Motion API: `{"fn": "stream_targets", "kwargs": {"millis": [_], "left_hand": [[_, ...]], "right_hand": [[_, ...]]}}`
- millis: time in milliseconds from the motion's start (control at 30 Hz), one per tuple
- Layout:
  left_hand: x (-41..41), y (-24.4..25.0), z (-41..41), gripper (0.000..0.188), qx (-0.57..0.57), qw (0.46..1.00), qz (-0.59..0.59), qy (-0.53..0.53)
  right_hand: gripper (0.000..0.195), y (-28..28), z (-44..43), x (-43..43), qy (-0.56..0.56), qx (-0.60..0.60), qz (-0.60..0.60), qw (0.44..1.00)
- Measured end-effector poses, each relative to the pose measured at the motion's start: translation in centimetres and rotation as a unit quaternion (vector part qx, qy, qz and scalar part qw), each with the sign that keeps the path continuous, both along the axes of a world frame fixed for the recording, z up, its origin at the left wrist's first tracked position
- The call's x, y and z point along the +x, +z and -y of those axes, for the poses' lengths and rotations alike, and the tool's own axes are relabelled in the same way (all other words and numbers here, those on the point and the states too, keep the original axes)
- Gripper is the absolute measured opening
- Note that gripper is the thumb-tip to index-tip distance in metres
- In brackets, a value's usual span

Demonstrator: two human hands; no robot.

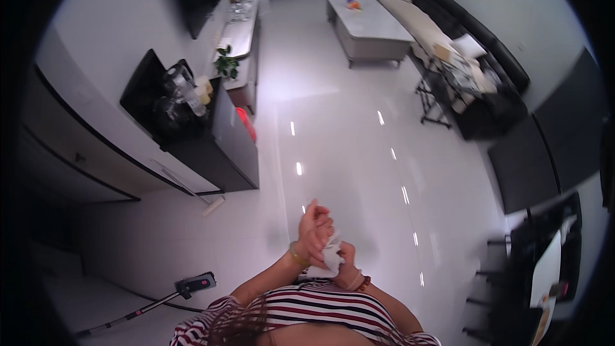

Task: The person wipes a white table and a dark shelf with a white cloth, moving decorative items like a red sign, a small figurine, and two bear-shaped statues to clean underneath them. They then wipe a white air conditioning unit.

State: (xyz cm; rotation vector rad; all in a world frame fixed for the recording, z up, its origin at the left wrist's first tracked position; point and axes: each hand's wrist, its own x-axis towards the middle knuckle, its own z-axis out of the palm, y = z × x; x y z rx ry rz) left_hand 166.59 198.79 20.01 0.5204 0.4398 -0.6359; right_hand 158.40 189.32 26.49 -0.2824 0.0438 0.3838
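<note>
In front of my striped top, both hands are close together in the head view. My right hand (347,260), with beaded bracelets at its wrist, grips a crumpled white tissue or thin cloth (331,257). Just to the left, my left hand (313,230) rests against the white piece with its fingers bent and partly spread. A pale green-yellow bangle (299,255) circles the left wrist. Where the fingers overlap, I cannot tell whether the left hand also pinches the white piece.
A dark cabinet (235,149) holding a glass jug stands left, near a squeegee (213,206) and a flat mop (196,284). Ahead are a coffee table (370,24), a low TV console (240,33) and a black sofa (499,50). A table with dark chairs (499,293) is at right.
</note>
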Motion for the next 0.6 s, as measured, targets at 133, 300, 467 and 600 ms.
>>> {"fn": "stream_targets", "kwargs": {"millis": [133, 300, 467, 600], "left_hand": [[9.8, -0.9, 6.3, 0.033, -0.133, 0.903, 0.263, 0.314], [18.7, -2.5, 7.1, 0.022, 0.089, 0.894, 0.387, 0.207], [33.8, 1.0, 5.2, 0.013, 0.108, 0.972, 0.169, -0.125], [46.3, -1.8, 4.6, 0.025, 0.046, 0.993, 0.056, -0.097]], "right_hand": [[0.011, 3.1, 0.6, 14.1, 0.004, 0.095, 0.017, 0.995], [0.01, 4.5, 2.4, 30.2, -0.034, 0.132, 0.066, 0.988], [0.011, 1.3, 6.2, 41.1, -0.123, 0.018, 0.079, 0.989], [0.011, -0.7, 11.6, 49.6, -0.166, 0.027, -0.005, 0.986]]}}
